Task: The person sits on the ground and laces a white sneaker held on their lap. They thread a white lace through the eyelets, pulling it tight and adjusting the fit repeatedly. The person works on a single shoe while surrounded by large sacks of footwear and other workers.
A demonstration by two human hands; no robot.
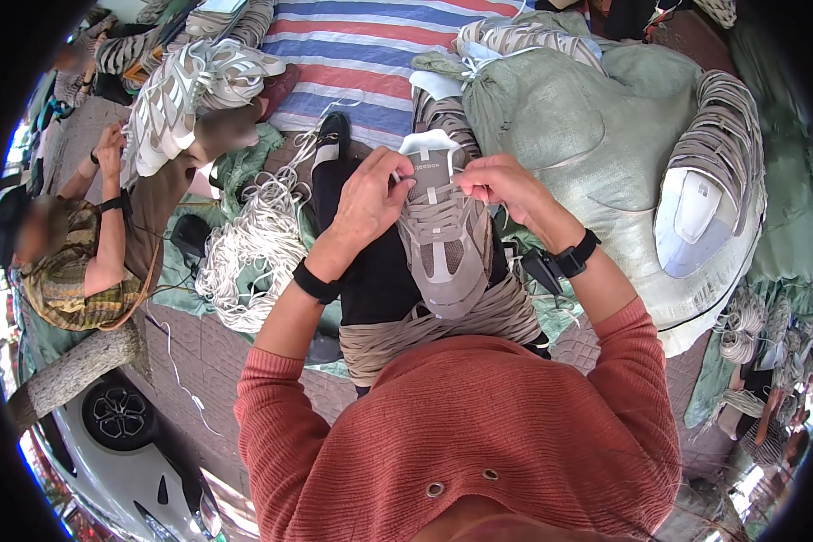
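A grey-beige sneaker upper (443, 282) rests on my lap, its rounded toe toward me and its pale-lined tongue pointing away. My left hand (373, 197) is closed at the left eyelet edge, fingertips pinched on a pale shoelace that they mostly cover. On the opposite edge, the thumb and forefinger of my right hand (506, 186) pinch the shoelace near the top eyelets. Lace rows cross the upper between both hands. Beneath the toe, a thick bundle of beige laces (379, 350) lies across my thighs.
A tangled heap of white laces (248, 244) lies left of my legs. Green woven sacks (560, 113) and stacked shoe uppers (714, 172) stand at right. Leftward, a co-worker (81, 262) sits by pale shoe uppers (176, 104), near a tree trunk (81, 369) and parked car (122, 479).
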